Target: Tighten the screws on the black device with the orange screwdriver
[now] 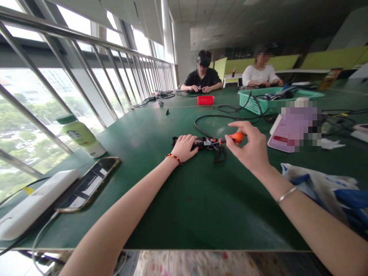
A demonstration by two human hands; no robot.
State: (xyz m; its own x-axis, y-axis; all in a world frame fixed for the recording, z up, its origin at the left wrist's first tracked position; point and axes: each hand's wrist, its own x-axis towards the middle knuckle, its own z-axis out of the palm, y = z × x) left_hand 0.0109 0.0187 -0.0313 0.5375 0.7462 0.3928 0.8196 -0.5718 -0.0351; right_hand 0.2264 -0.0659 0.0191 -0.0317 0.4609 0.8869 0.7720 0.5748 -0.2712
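Observation:
My left hand [185,147] is wrapped over a black cylindrical device [199,143] lying on the green table, pressing it down. The device's right end is opened up, with wires and small parts [211,143] showing, and a black cable loops away behind it. Between the thumb and fingers of my right hand [251,143] is a screwdriver with an orange handle [237,137]. Its shaft points left at the exposed end of the device; whether the tip touches a screw is too small to tell.
A red basket [206,100] and a teal basket [250,102] of cables stand farther back. At left are a bottle [82,136], a phone [90,184] and a white power strip [40,203]. A propped phone [290,128] and plastic bag [322,184] sit right. Two people work opposite.

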